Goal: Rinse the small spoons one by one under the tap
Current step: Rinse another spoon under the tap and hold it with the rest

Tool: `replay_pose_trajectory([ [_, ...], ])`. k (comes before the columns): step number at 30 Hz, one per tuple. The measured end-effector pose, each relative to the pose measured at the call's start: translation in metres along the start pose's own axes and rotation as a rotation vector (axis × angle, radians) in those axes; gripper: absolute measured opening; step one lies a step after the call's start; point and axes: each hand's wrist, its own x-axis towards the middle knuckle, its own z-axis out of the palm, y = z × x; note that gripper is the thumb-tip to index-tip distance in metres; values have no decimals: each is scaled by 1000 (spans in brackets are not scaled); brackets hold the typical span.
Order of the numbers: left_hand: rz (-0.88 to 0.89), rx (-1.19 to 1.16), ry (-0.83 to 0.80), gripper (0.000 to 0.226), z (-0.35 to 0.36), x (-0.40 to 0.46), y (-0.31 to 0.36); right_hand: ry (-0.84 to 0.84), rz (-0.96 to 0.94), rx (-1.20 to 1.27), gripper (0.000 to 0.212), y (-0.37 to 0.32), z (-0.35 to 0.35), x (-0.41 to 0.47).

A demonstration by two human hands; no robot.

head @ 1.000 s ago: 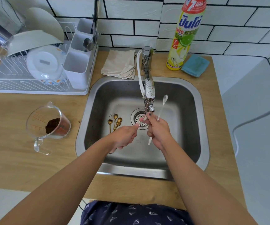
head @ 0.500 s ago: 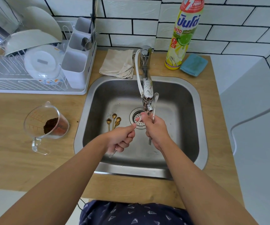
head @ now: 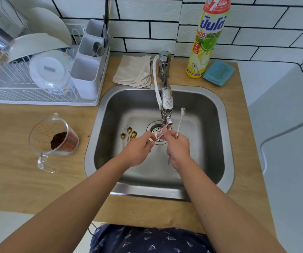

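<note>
Rinsing step: left hand [head: 137,152] pinches spoon [head: 159,137] under tap [head: 167,114]; right hand [head: 179,147] fisted round white spoon [head: 180,121]. Next: gold spoons [head: 128,135], 9 o'clock of drain.

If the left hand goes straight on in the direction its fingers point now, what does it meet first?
Most likely the right hand: the left hand points right and slightly away, fingertips already almost touching it under the tap. Depth is hard to judge.

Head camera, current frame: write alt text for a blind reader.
Two bare hands, left hand and right hand, hold a small spoon under the tap above a steel sink. The right also grips a white long-handled spoon; gold spoons lie beside the drain.
</note>
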Motion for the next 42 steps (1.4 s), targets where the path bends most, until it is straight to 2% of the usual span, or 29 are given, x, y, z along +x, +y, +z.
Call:
replay_pose_trajectory([
  [2,-33,-174,-43,17,-2,-1,1,-65,-60,21,10,1,0,-2],
  [5,-133,-429,-160,24,-6,-3,2,-78,-145,-13,13,2,-1,-2],
  [7,-148,-467,-180,26,-6,-5,3,-48,-150,-60,12,1,-2,2],
  [10,-186,-517,-179,28,-9,-6,8,-37,-149,-106,26,2,-1,5],
  [14,-192,-566,-192,25,-9,-6,9,-152,-201,-133,16,6,1,1],
  [17,-186,-621,-202,25,-8,-6,8,-80,-171,-97,21,-2,1,6],
  [21,-171,-568,-253,29,-7,-8,2,55,-73,66,23,-17,-7,15],
  [25,-194,-623,-160,32,-2,0,7,-79,-4,97,21,-13,-4,7],
  [28,-195,-678,-185,32,0,4,11,-210,20,59,27,-6,-1,-2],
  [35,-195,-720,-317,24,-4,-1,-7,-207,4,190,23,-21,-11,6],
  [38,-166,-626,-221,24,-3,9,-5,-186,-14,183,39,-18,-11,6],
  [42,-105,-620,47,19,6,34,17,-146,-22,169,39,-25,-18,12],
])
